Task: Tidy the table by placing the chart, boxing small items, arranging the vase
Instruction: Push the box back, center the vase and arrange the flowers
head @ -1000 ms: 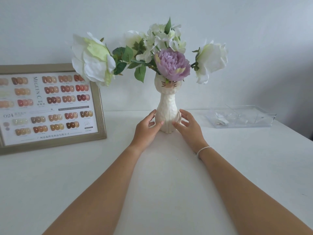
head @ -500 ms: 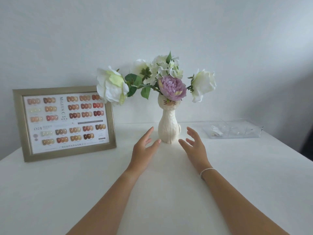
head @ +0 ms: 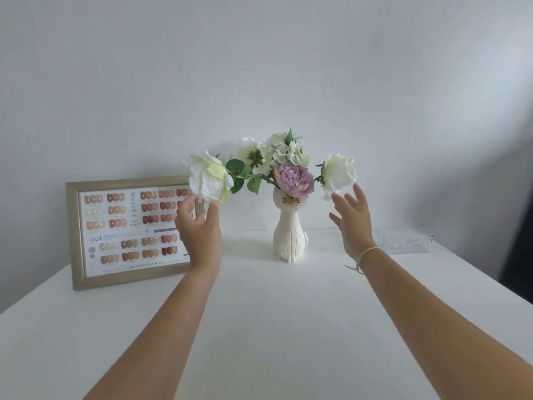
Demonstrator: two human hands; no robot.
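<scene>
Both hands have risen from beside the base of the vase (head: 289, 235) to the outer blooms. That vase is a white, cat-shaped piece with a whiskered face, standing upright on the white table (head: 259, 327) near the wall. It holds a purple flower (head: 292, 179) at its mouth, white blossoms and green leaves above, and a large white flower out to each side. Left of the vase, the left hand (head: 197, 226) is raised with fingers loosely curved, its fingertips touching the underside of the left white flower (head: 209, 177). Right of the vase, the right hand (head: 353, 223) is spread, fingers straight, just beside the right white flower (head: 337, 173); whether it touches is unclear. Further left of the vase the framed chart (head: 115, 226) leans against the wall; further right lies a clear box (head: 403, 241).
</scene>
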